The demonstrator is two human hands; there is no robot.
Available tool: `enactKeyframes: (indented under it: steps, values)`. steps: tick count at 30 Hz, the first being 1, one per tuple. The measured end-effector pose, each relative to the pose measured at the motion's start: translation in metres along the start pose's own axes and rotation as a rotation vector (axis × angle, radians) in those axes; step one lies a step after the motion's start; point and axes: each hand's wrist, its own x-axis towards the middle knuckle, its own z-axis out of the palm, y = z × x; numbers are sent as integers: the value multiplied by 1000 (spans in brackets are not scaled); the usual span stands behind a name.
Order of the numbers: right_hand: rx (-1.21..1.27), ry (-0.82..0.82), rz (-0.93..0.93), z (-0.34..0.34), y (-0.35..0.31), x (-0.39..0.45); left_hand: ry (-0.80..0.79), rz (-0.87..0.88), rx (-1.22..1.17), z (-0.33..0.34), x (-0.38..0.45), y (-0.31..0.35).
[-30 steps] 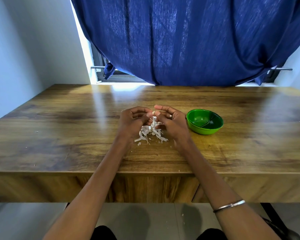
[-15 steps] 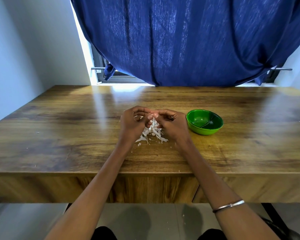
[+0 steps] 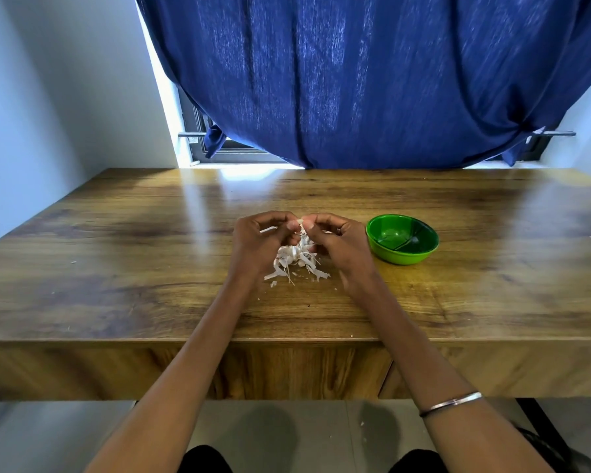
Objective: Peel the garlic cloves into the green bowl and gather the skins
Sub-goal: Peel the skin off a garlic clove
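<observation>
- The blue curtain fills the upper part of the view, hanging in folds over a window whose dark frame shows at its lower left edge.
- The wooden surface spreads across the middle, glossy, with window light reflected along its far edge and small pale flecks scattered on it.
- Two bare forearms reach in from the bottom; the right one wears a thin metal bangle near the wrist.
- The left hand sits left of centre, its fingers curled inward, tips meeting those of the other hand.
- The right hand mirrors it, fingers curled; a ring shows on one of them.
- Both hands pinch a small pale piece between their fingertips (whether it is a garlic clove or only skin I cannot tell, it is mostly hidden).
- The green bowl stands on the surface just right of the right hand, apart from it; its inside is glossy, and I cannot make out any cloves in it.
- The pile of garlic skins, white curled strips, lies on the surface between and just below the two hands, with a few loose scraps near its front edge.
</observation>
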Motion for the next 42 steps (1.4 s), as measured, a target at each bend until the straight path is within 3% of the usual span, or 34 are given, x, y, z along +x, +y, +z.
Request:
enactKeyframes:
  steps: [6,11,14,19,24,31,38,42]
  values:
    - [254,-134,83,-1,-5,-1,-85,-127,-257,-1,-1,3]
    - [342,-149,85,0,-11,-5,-92,-134,-224,-2,-1,3]
    - [151,-60,-20,-4,-10,-4,-19,-46,-26,-2,3,-2]
    - [-502,114,-297,-46,-41,-3,68,88,80,-1,1,-7]
    - [-1008,238,-130,-125,-59,12,82,181,118,2,2,-8]
    - [-1123,101,-66,-141,-45,29,12,161,18,4,-2,-3]
    - [-1038,187,-158,-144,-58,24,45,71,-146,-2,-1,-1]
    - [-907,74,-211,-108,-54,12,45,46,-183,-2,-2,1]
